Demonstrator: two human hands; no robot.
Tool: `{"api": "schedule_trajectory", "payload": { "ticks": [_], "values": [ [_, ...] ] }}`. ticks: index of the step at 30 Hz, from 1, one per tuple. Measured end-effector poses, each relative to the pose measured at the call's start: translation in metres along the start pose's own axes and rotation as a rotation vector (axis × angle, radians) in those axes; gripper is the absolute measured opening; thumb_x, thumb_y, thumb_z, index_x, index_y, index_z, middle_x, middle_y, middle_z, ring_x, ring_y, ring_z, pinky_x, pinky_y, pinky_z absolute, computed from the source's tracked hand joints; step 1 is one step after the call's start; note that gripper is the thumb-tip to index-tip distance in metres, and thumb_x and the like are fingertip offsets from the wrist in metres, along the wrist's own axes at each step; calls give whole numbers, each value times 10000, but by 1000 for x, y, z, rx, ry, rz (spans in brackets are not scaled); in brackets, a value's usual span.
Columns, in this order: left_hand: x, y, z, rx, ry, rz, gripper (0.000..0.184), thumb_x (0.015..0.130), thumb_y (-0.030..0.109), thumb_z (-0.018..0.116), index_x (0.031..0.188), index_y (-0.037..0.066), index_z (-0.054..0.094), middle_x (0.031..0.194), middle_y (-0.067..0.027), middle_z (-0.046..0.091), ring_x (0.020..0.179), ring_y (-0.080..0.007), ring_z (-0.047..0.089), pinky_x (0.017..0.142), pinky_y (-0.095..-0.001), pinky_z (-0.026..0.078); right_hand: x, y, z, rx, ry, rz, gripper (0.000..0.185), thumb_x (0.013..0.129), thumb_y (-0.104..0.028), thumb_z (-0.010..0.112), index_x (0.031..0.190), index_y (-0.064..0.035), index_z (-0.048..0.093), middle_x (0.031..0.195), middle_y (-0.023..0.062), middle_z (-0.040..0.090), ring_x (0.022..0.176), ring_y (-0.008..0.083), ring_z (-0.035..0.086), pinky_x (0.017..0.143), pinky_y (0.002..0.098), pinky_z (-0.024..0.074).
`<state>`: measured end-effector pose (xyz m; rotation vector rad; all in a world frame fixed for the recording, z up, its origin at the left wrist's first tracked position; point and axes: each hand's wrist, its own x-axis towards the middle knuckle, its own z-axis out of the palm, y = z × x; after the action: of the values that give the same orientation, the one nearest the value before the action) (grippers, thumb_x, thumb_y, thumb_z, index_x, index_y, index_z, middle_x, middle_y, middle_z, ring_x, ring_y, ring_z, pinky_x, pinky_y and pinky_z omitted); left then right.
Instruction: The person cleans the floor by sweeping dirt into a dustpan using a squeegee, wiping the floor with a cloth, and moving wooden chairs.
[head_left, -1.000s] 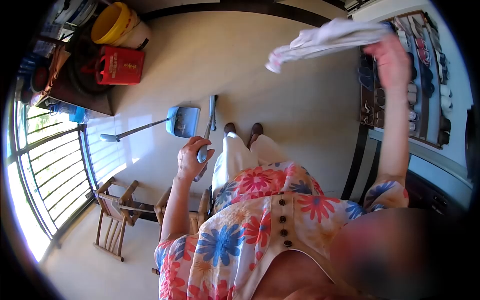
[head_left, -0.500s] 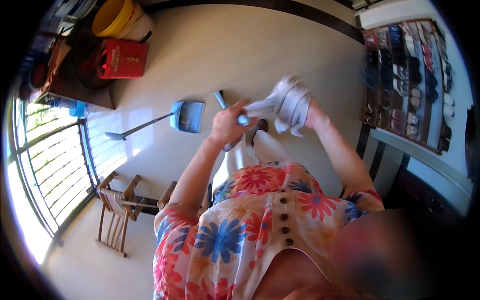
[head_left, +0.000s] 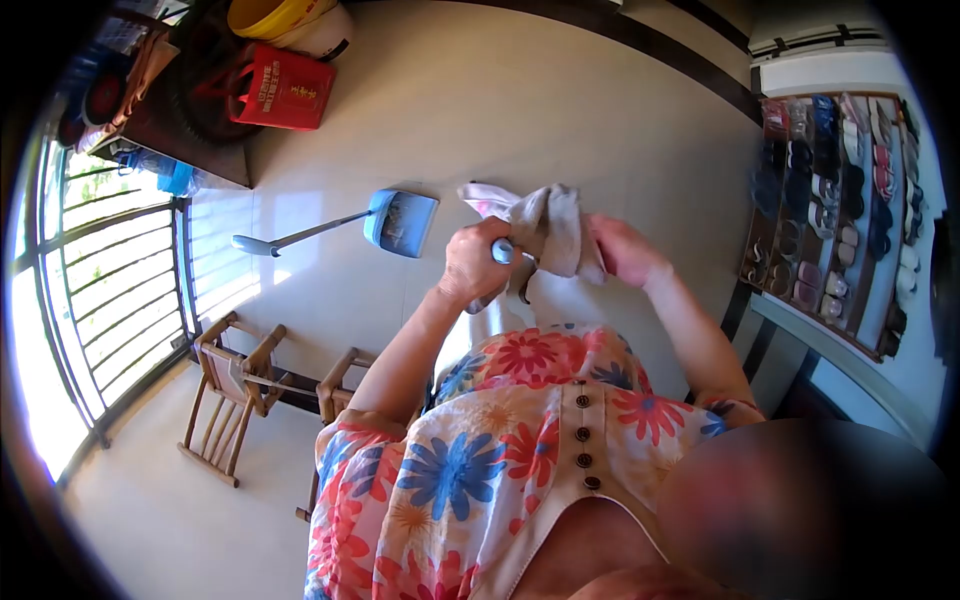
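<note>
1. Two hands meet near the middle of the frame with one cloth (head_left: 560,235) between them. The left hand (head_left: 474,262) is at the cloth's left, the right hand (head_left: 625,252) at its right, and both are close to it.

2. The left hand is closed around a handle (head_left: 502,250), whose rounded end points up toward the camera, so its shaft is strongly foreshortened. Whether the fingers also pinch some cloth, I cannot tell.

3. The right hand touches the cloth's right edge, its fingers partly hidden behind the folds. How tightly they hold it does not show.

4. The cloth is bunched, with its long axis slanting from a pinkish end at upper left, above the left hand, down to the right hand. The handle's end sits just beside its lower left side, so the left hand is the nearer one to the pinkish end.

5. Left of both hands, a blue dustpan (head_left: 400,224) is on the floor (head_left: 560,90), well apart from the cloth. Its long grip (head_left: 320,230) runs away to the left, slightly downward in the frame.

6. A red bag (head_left: 288,88) is at upper left, a chair (head_left: 226,372) at lower left, and a shoe rack (head_left: 815,326) at upper right.
</note>
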<state>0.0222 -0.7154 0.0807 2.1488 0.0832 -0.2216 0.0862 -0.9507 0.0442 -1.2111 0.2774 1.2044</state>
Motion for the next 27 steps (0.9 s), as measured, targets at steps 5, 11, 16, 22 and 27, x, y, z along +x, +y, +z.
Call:
{"api": "schedule_trajectory", "payload": {
  "ticks": [5,11,16,22,27],
  "values": [
    [3,3,-14,-67,70,-56,204,634,145,633,771,0,590,731,-119,600,648,-224,582,619,-289,456,18,-2,-23,-506,7,36,276,783,-257,579,924,-20,574,766,22,569,671,69,503,557,204,411],
    [16,-6,-41,-143,235,-349,155,634,145,590,702,5,591,609,-64,570,541,-122,520,524,-266,439,14,-40,-114,-135,485,-92,264,796,-234,575,921,-2,579,807,51,592,748,116,543,646,251,443],
    [60,-29,-52,12,189,-341,157,613,142,580,622,-5,526,551,-120,535,507,-199,542,505,-324,441,50,-86,-192,51,373,-115,238,811,-223,551,966,-43,552,858,39,590,762,119,556,655,265,457],
    [139,14,-98,31,310,-431,212,599,194,591,690,3,587,606,-139,579,574,-235,571,577,-325,463,67,-216,-171,-37,326,-324,236,809,-256,553,957,-73,552,870,21,592,741,109,554,656,262,440],
    [164,33,-99,94,276,-401,247,616,206,605,790,31,620,656,-126,601,632,-235,598,626,-309,468,70,-230,-199,-276,326,-310,322,766,-256,589,1016,-57,542,895,28,592,832,120,544,745,299,423]
  ]
}}
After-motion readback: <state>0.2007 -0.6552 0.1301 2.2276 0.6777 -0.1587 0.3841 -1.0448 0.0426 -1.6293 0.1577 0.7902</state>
